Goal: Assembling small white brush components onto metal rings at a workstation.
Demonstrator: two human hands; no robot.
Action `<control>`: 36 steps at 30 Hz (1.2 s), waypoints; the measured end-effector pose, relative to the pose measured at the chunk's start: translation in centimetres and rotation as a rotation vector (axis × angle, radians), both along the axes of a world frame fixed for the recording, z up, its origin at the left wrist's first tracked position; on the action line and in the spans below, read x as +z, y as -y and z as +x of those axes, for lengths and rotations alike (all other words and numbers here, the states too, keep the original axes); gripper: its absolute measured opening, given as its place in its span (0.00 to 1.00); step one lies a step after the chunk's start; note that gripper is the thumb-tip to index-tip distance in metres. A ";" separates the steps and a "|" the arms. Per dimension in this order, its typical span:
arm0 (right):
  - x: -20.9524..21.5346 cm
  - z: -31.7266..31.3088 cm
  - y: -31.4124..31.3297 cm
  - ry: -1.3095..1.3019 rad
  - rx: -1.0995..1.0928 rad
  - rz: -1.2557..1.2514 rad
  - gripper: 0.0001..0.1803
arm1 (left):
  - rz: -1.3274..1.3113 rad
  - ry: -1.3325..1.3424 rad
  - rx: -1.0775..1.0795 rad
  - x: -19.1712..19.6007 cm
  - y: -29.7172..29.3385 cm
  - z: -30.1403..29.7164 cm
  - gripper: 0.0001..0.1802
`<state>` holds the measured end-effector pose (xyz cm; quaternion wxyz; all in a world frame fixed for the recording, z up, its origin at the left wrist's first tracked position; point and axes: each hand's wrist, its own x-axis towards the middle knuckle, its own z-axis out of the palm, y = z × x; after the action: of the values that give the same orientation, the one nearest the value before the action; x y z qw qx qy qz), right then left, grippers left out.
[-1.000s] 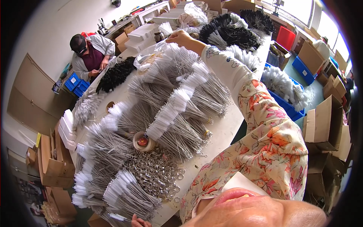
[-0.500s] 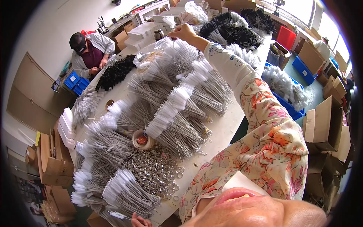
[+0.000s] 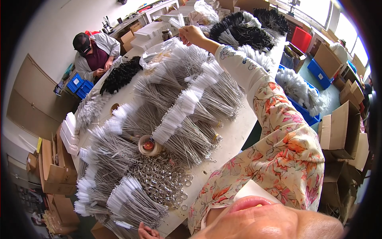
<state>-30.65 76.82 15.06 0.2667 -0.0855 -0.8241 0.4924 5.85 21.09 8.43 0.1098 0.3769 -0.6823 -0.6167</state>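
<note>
My right hand [image 3: 193, 36] is stretched out over the far side of the table, fingers curled together. White-bristled brushes [image 3: 176, 22] stick up from its fingertips; their stems are hard to see. Close below lie a clear plastic bag [image 3: 159, 51] and a heap of wire-stemmed white brushes [image 3: 187, 99]. At the bottom edge my left hand [image 3: 149, 232] shows only in part, its fingers bent. What it grips, if anything, is hidden. Beside it lie a fanned bundle of white brushes [image 3: 137, 201] and a single white brush [image 3: 123, 224].
Metal rings [image 3: 169, 179] are heaped near a round tub [image 3: 149, 146]. Black brushes [image 3: 121, 75] lie toward a seated person [image 3: 93, 53] at far left; more black brushes [image 3: 242, 34] are piled at the back. Blue crates [image 3: 296, 105] and cardboard boxes [image 3: 342, 129] stand at right.
My right hand has lifted and turned slightly, and white bristles now show above its fingertips. The plastic bag's edge has shifted. My left hand has stayed nearly still.
</note>
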 end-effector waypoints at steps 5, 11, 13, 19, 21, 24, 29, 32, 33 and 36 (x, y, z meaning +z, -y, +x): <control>0.2 0.9 0.2 0.011 0.018 0.005 0.20 | 0.009 -0.003 0.009 0.5 -0.7 0.0 0.16; -0.8 0.7 0.5 0.114 0.066 -0.027 0.20 | 0.031 -0.054 0.020 1.1 -2.0 -0.2 0.16; -0.9 0.6 0.5 0.147 0.096 -0.030 0.20 | 0.037 -0.067 0.021 1.3 -2.1 0.2 0.16; -1.2 0.6 0.6 0.332 0.277 -0.088 0.18 | 0.052 -0.156 -0.065 -4.5 3.0 0.4 0.17; -1.7 0.3 1.1 0.352 0.314 -0.103 0.18 | 0.035 -0.175 -0.132 -6.5 4.8 0.4 0.18; -2.3 -0.1 1.7 0.385 0.356 -0.086 0.17 | 0.007 -0.199 -0.235 -8.1 6.9 0.9 0.23; -2.7 -0.2 2.2 0.406 0.371 -0.035 0.17 | 0.075 -0.191 -0.280 -7.8 7.7 1.7 0.26; -2.6 -0.3 2.7 0.410 0.345 0.008 0.17 | 0.210 -0.169 -0.247 -7.1 7.3 1.5 0.23; -2.7 -0.3 2.6 0.413 0.356 0.002 0.17 | 0.211 -0.170 -0.248 -7.2 7.6 1.5 0.23; -2.9 -0.4 2.3 0.398 0.370 -0.010 0.17 | 0.194 -0.182 -0.361 -7.5 8.0 1.6 0.23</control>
<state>-31.00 74.47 12.15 0.0045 -0.0298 -0.8594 0.5104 7.49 13.11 0.92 0.0220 0.2005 -0.6635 -0.7205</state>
